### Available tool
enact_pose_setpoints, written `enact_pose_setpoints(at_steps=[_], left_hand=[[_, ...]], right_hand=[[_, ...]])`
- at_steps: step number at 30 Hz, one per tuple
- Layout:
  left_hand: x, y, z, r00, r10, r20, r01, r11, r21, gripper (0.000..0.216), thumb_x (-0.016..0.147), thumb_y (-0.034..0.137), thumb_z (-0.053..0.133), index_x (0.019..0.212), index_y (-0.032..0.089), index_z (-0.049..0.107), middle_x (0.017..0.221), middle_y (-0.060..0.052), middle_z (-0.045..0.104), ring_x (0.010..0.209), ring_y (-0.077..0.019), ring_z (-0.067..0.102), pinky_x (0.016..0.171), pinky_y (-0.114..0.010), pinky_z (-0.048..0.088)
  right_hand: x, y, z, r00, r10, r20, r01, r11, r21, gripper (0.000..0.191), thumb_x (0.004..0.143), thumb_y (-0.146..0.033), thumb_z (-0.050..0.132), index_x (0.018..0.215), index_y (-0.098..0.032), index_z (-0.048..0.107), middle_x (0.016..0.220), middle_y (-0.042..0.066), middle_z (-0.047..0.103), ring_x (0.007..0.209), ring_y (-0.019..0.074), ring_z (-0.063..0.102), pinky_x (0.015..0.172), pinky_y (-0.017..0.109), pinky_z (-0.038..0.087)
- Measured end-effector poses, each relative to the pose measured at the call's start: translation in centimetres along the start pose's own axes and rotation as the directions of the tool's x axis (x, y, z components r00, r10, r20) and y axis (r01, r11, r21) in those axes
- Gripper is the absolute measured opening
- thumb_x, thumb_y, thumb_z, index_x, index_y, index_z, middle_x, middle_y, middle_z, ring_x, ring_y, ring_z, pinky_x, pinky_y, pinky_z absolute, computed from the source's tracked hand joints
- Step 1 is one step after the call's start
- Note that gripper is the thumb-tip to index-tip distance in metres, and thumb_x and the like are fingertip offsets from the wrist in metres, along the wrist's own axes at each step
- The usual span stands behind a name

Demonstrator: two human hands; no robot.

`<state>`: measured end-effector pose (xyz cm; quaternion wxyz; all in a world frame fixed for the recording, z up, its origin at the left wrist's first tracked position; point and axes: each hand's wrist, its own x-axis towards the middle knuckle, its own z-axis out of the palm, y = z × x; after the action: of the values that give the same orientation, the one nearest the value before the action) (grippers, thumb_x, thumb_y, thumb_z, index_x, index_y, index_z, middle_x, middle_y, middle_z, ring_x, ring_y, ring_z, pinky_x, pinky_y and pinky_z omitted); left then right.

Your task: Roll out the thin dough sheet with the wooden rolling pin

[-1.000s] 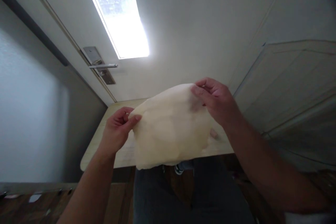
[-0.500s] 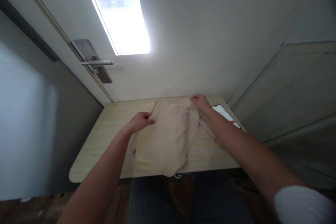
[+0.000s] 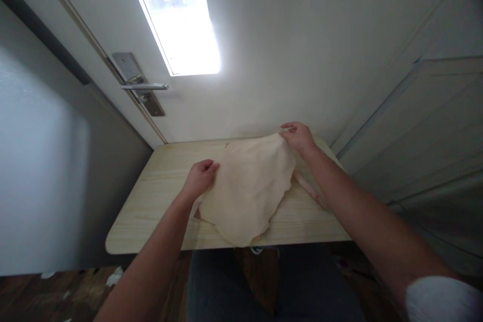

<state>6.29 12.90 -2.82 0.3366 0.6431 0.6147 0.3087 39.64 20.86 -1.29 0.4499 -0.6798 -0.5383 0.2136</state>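
A thin, limp beige sheet [image 3: 249, 186] with wavy edges lies over the middle of the table. Whether it is cloth, hide or dough, I cannot tell. My right hand [image 3: 299, 138] pinches its far right corner and lifts it a little off the table. Beside the sheet's left edge, my left hand [image 3: 203, 177] has closed fingers pressed against that edge. A small brown corner [image 3: 197, 214] of something pokes out under the sheet at the lower left. Below my right forearm lies a long, narrow pale piece [image 3: 310, 188], partly hidden.
The light wooden table [image 3: 143, 206] stands against a white door with a metal handle [image 3: 145, 87] and a bright window [image 3: 181, 25]. A grey panel [image 3: 41, 171] rises on the left. My legs are under the table's near edge.
My right hand has drawn the sheet's far right corner outward and up, spreading the fold at its right side. My left hand stays at the left edge. The phone is now hidden by my right arm.
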Motion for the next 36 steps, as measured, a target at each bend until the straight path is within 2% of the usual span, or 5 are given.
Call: enact_pose_setpoints(at_steps=[6, 19, 26, 32, 36], left_hand=[[-0.5, 0.5, 2.1, 0.984, -0.161, 0.071, 0.16, 0.987, 0.02, 0.023, 0.073, 0.04, 0.062, 0.078, 0.017, 0.064, 0.07, -0.003, 0.063, 0.06, -0.0145, 0.054, 0.054, -0.025, 0.037], [-6.7, -0.3, 1.3, 0.954, -0.214, 0.212, 0.255, 0.948, -0.191, 0.027, 0.073, 0.041, 0.061, 0.083, 0.016, 0.066, 0.072, -0.003, 0.068, 0.062, -0.0157, 0.059, 0.058, -0.028, 0.047], [-8.1, 0.2, 1.5, 0.977, -0.213, 0.02, 0.211, 0.974, 0.08, 0.022, 0.078, 0.034, 0.056, 0.083, 0.017, 0.068, 0.073, -0.004, 0.07, 0.064, -0.0171, 0.061, 0.057, -0.027, 0.043], [-9.3, 0.3, 1.6, 0.987, -0.154, -0.038, 0.159, 0.964, 0.214, 0.015, 0.082, 0.03, 0.054, 0.088, 0.022, 0.064, 0.075, -0.002, 0.07, 0.069, -0.0175, 0.063, 0.063, -0.027, 0.041], [-9.8, 0.0, 1.6, 0.99, -0.133, -0.053, 0.142, 0.951, 0.274, 0.014, 0.083, 0.029, 0.053, 0.091, 0.023, 0.063, 0.079, -0.002, 0.071, 0.075, -0.0187, 0.065, 0.066, -0.027, 0.041]], right_hand=[[0.4, 3.6, -2.6, 0.976, 0.187, -0.108, -0.185, 0.982, 0.025, 0.029, 0.07, -0.023, 0.068, 0.099, -0.017, 0.071, 0.082, 0.004, 0.067, 0.067, 0.0144, 0.058, 0.065, 0.026, 0.047], [-0.5, 4.1, -1.3, 0.948, 0.302, 0.105, -0.306, 0.952, 0.027, 0.034, 0.068, -0.016, 0.068, 0.102, -0.016, 0.072, 0.076, 0.002, 0.07, 0.058, 0.0133, 0.059, 0.057, 0.024, 0.048], [-0.4, 2.8, -1.8, 0.973, 0.219, 0.066, -0.213, 0.973, -0.087, 0.035, 0.07, -0.012, 0.065, 0.104, -0.013, 0.072, 0.087, 0.007, 0.072, 0.075, 0.0169, 0.065, 0.075, 0.028, 0.052], [-9.0, 4.0, -5.8, 0.993, -0.078, 0.087, 0.104, 0.924, -0.367, 0.045, 0.081, -0.023, 0.06, 0.125, -0.018, 0.063, 0.118, 0.01, 0.067, 0.1, 0.0215, 0.064, 0.092, 0.033, 0.048], [-15.9, 6.2, -7.2, 0.983, -0.083, 0.165, 0.167, 0.784, -0.598, 0.047, 0.084, -0.03, 0.058, 0.128, -0.012, 0.058, 0.12, 0.017, 0.064, 0.11, 0.0293, 0.059, 0.096, 0.04, 0.044]])
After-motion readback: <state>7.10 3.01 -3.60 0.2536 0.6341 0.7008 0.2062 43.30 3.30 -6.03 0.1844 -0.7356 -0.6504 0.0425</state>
